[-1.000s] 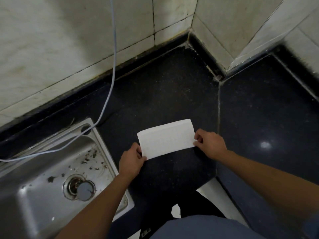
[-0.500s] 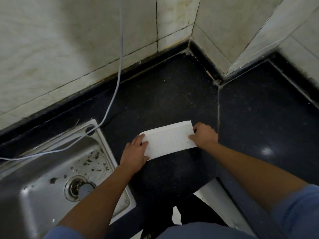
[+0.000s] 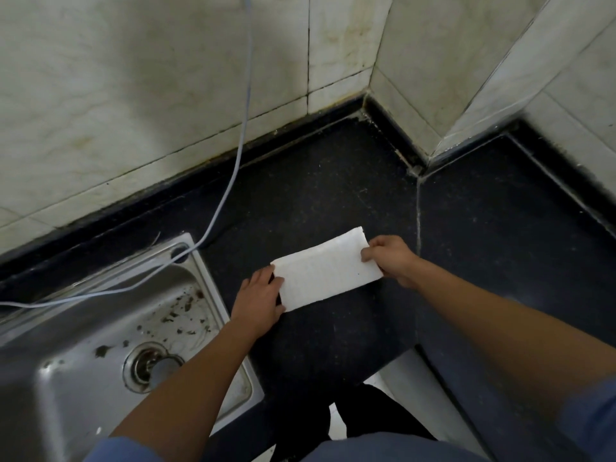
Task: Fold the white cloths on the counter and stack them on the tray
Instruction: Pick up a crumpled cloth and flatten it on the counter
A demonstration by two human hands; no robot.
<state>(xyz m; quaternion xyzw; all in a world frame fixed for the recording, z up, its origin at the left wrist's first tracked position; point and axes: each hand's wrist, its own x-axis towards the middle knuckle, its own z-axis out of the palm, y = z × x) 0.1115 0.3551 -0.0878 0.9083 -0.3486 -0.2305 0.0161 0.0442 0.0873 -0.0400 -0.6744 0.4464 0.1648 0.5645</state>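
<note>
A folded white cloth (image 3: pixel 326 270) lies as a long rectangle on the black counter (image 3: pixel 333 195), slanting up to the right. My left hand (image 3: pixel 258 300) grips its left end, thumb on the near corner and fingers at the far corner. At the opposite end my right hand (image 3: pixel 390 258) pinches the cloth between thumb and curled fingers. No tray is in view.
A steel sink (image 3: pixel 100 328) with dirt specks and a drain sits left of the cloth. A grey cable (image 3: pixel 243 135) hangs down the tiled wall and runs over the sink rim. Tiled walls form a corner behind. The counter edge lies near my body.
The cloth has stayed in place. My left hand shifted from resting flat by the end to gripping it, and my right hand slid slightly along the right end.
</note>
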